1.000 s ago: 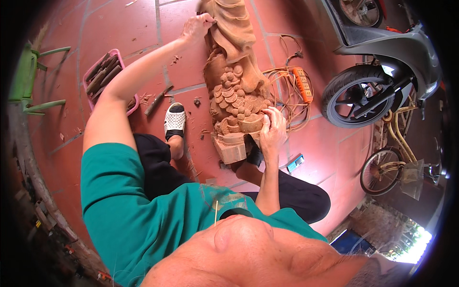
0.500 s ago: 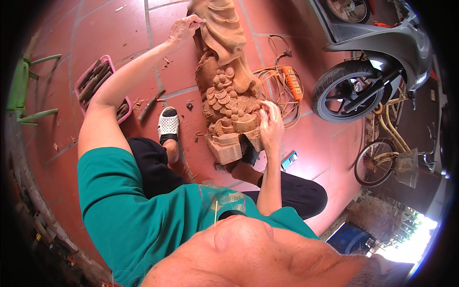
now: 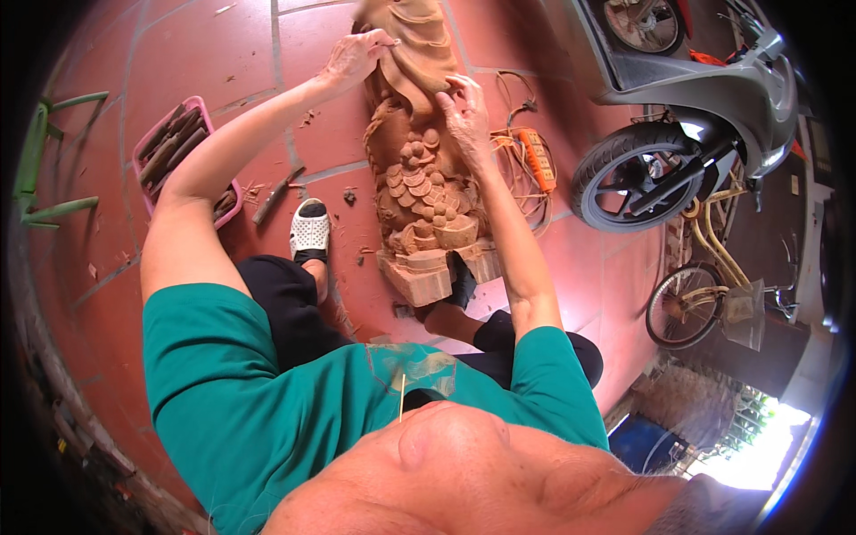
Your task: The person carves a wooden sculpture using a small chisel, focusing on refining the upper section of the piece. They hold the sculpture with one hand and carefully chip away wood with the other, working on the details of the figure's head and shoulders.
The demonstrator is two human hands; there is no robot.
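A carved wooden statue stretches away from me on the floor, with draped folds at its far part and clustered coin-like discs and round lumps nearer. Its stepped base is close to my feet. My left hand is over the folds at the far left, thumb and fingertips pinched together; whatever is between them is too small to make out. Along the statue's right edge, beside the lower folds, my right hand rests with thumb and fingers apart, holding nothing visible.
Left of the statue are a pink basket of dark carving tools, a loose chisel and wood shavings. An orange power strip with coiled cords lies to the right, near a motorbike wheel. A green stool stands far left.
My right hand has moved up from the carved discs near the base to the folds. My left hand has shifted slightly right, and a small blue box by my knee is now hidden.
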